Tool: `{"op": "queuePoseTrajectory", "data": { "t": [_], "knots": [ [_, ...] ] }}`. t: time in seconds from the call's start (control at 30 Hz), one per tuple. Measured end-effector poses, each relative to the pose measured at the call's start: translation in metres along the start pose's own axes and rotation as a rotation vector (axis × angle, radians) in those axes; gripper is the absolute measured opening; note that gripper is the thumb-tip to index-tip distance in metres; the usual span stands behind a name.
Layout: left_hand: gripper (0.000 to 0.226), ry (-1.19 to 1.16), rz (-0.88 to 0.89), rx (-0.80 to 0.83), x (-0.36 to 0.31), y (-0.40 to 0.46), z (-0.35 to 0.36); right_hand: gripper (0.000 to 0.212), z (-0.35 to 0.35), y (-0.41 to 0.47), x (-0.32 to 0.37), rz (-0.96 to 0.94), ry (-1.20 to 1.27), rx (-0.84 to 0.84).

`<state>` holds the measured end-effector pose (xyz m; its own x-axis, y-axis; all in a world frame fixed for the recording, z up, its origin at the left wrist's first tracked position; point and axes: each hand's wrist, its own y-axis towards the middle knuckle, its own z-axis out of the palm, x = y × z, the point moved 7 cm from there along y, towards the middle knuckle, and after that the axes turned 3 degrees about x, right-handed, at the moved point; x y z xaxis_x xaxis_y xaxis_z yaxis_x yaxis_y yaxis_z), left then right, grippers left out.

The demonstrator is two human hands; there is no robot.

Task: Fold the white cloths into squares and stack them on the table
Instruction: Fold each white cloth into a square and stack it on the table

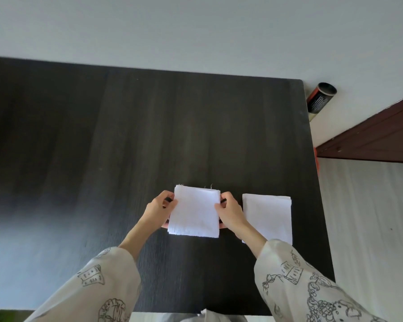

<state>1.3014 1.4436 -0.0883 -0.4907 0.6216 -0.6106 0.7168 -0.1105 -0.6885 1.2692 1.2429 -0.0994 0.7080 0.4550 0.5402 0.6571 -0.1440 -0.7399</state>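
Note:
A folded white cloth (194,211), roughly square, is held between both hands just above the dark table (102,147). My left hand (159,210) grips its left edge and my right hand (230,212) grips its right edge. To the right lies a second folded white cloth (269,217), flat on the table, its lower left corner hidden behind my right wrist. It looks layered at its right edge.
The table's right edge runs close past the flat cloth, with pale floor beyond. A dark cylinder with an orange band (320,98) stands past the far right corner. A reddish-brown piece of furniture (382,135) sits to the right. A wall rises behind the table.

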Motion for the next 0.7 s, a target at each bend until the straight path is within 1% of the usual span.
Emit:
{"op": "queuePoseTrajectory", "data": {
  "t": [0.1, 0.2, 0.33, 0.43, 0.5, 0.6, 0.7],
  "knots": [
    [0.008, 0.012, -0.002, 0.0, 0.001, 0.001, 0.0, 0.014, -0.001, 0.001, -0.004, 0.016, -0.016, -0.048],
    [0.008, -0.001, -0.008, -0.025, 0.004, 0.002, -0.001, 0.014, -0.002, 0.001, -0.007, 0.045, -0.009, -0.08],
    [0.02, -0.023, -0.054, -0.047, 0.008, 0.002, -0.004, 0.018, -0.001, -0.001, -0.009, 0.077, 0.0, -0.082],
    [0.026, -0.019, -0.069, -0.047, 0.011, -0.002, -0.007, 0.026, -0.001, -0.007, -0.013, 0.095, 0.031, -0.095],
    [0.029, 0.022, -0.026, -0.106, 0.009, -0.006, -0.013, 0.029, -0.004, -0.014, -0.017, 0.095, 0.029, -0.138],
    [0.03, 0.061, 0.095, -0.219, -0.007, -0.024, -0.024, 0.028, -0.012, -0.034, -0.024, 0.1, 0.05, -0.22],
    [0.026, 0.077, 0.238, -0.206, -0.035, -0.047, -0.016, 0.026, -0.023, -0.06, -0.034, 0.081, 0.17, -0.263]
  ]
}}
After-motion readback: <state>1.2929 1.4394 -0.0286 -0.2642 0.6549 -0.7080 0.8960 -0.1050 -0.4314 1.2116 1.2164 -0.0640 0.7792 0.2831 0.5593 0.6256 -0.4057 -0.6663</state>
